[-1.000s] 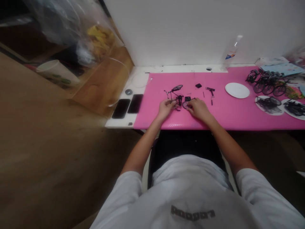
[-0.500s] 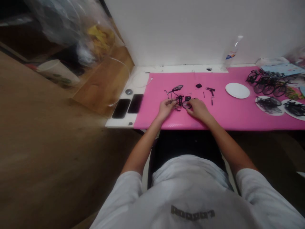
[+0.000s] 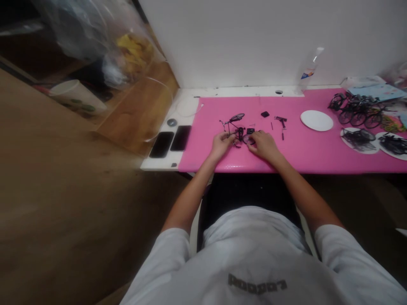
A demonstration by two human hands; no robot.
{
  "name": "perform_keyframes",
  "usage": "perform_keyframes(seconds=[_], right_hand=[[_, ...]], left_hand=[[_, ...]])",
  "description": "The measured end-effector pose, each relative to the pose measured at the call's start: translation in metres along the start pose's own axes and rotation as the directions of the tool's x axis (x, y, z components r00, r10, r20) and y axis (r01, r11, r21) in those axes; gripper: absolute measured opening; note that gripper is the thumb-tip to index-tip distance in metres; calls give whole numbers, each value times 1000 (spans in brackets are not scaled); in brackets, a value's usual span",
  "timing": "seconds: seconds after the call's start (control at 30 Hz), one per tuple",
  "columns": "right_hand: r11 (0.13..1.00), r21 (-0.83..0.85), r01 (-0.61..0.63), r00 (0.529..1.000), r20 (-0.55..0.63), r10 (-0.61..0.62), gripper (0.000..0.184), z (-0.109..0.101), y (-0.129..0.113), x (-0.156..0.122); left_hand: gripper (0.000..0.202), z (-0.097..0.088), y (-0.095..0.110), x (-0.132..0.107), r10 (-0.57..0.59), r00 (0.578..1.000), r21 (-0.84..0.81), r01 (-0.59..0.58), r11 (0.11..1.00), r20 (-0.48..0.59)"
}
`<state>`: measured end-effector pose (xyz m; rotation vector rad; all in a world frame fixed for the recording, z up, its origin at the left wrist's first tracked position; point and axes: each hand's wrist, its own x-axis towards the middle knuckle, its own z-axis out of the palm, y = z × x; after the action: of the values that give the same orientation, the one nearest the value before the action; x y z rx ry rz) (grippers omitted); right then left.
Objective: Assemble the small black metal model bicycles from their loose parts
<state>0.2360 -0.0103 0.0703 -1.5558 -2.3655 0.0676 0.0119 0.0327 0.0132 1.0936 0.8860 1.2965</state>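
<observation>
A black miniature bicycle (image 3: 234,122) lies on the pink table cover (image 3: 206,156), its rear or front wheel pointing away from me. My left hand (image 3: 221,145) is closed on the near part of its frame. My right hand (image 3: 265,146) pinches a small spoked wheel (image 3: 246,139) close beside the bicycle; whether the two touch I cannot tell. Just beyond the right fingers sits a small black square piece (image 3: 251,131). Farther back are a black diamond-shaped piece (image 3: 265,114), a thin dark rod (image 3: 271,126), a black pistol-shaped tool (image 3: 280,120) and a small screwdriver-like tool (image 3: 282,134).
Two dark phones (image 3: 162,144) lie at the table's left end near a round metal disc (image 3: 172,122). To the right are a white plate (image 3: 317,121), several finished miniature bicycles (image 3: 358,110) and a plate of black parts (image 3: 360,140). A clear bottle (image 3: 310,72) stands by the wall.
Almost nothing differs. The fingers of my right hand have shifted very slightly at the small wheel; the bicycle and my left hand stay in place.
</observation>
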Motion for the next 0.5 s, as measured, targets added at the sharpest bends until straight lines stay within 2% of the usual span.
perform_keyframes(seconds=[0.5], right_hand=[[999,-29,-28,999,20,29,30,5,-1,4]], left_hand=[[43,4,7,-3,-23,1000,-22,23,1000,-14]])
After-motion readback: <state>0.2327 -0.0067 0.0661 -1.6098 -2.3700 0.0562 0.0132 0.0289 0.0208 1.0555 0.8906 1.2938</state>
